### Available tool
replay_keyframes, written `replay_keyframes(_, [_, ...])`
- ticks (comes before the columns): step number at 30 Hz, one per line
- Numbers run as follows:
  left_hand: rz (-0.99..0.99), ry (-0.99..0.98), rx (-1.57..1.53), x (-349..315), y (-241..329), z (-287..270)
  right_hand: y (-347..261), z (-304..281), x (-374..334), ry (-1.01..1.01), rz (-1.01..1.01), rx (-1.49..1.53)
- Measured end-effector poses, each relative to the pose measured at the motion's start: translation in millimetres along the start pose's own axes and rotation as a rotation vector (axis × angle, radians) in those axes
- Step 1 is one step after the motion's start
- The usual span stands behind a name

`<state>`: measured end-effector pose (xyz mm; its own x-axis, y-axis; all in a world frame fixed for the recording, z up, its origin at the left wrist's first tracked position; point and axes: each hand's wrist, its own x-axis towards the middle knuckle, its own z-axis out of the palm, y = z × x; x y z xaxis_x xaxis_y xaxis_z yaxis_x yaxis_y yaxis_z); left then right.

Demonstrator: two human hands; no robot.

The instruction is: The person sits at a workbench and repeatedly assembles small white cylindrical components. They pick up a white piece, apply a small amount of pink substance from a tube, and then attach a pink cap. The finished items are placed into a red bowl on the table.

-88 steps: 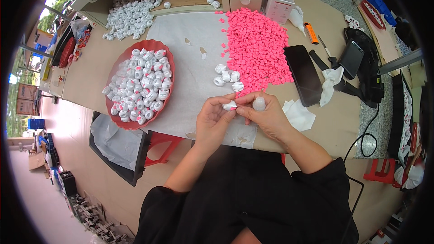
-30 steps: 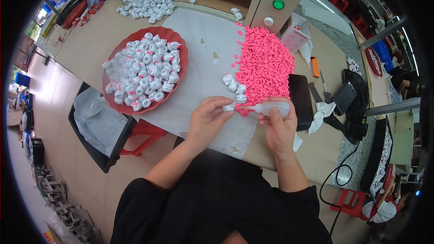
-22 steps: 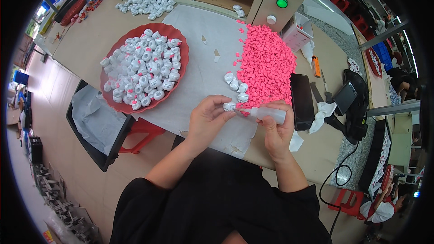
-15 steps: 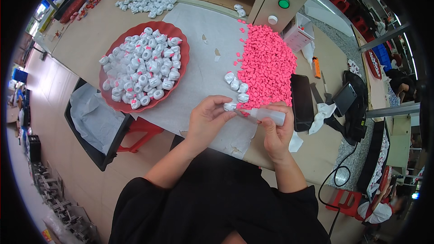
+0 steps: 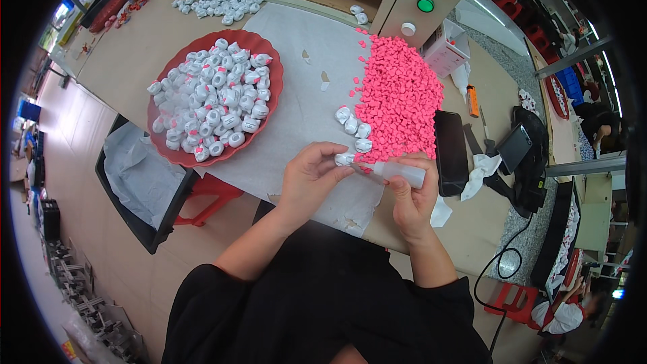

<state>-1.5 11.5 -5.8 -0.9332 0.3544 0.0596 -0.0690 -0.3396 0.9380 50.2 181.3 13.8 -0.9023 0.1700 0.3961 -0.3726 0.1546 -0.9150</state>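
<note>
My left hand (image 5: 311,178) is closed, pinching a small rounded white piece (image 5: 344,160) between thumb and fingers. My right hand (image 5: 416,195) grips a translucent white squeeze bottle (image 5: 404,174), tilted so its narrow nozzle points left at that piece. The nozzle's tip is too small to tell whether it touches. Just beyond my hands, several white pieces (image 5: 352,125) stand in a short row. Alongside them spreads a heap of small pink pieces (image 5: 399,98). To the left, a red scalloped bowl (image 5: 275,98) holds many white pieces, some with pink bits on them.
A black phone (image 5: 450,155) lies right of the pink heap. Farther right are an orange lighter (image 5: 472,101), a crumpled tissue (image 5: 481,175) and a second phone (image 5: 515,148). A cabinet with lit buttons (image 5: 425,5) stands at the back. A black tray (image 5: 145,189) sits at the left.
Both hands stay almost in the same place, with the white piece and the bottle still held. The view shifts very slightly.
</note>
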Motion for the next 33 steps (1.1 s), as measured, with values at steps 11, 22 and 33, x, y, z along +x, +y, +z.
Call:
replay_keyframes(11, [0.012, -0.005, 0.016, -0.5, -0.1, -0.2, 0.7, -0.1, -0.5, -0.004, -0.001, -0.026])
replay_keyframes(22, [0.022, -0.010, 0.043, -0.1, 0.4, 0.0, 1.0, -0.2, 0.1, -0.013, -0.042, -0.058])
replay_keyframes(33, [0.019, -0.018, 0.063, -0.3, -1.8, -1.1, 2.1, 0.8, 3.2, -0.016, -0.210, -0.188])
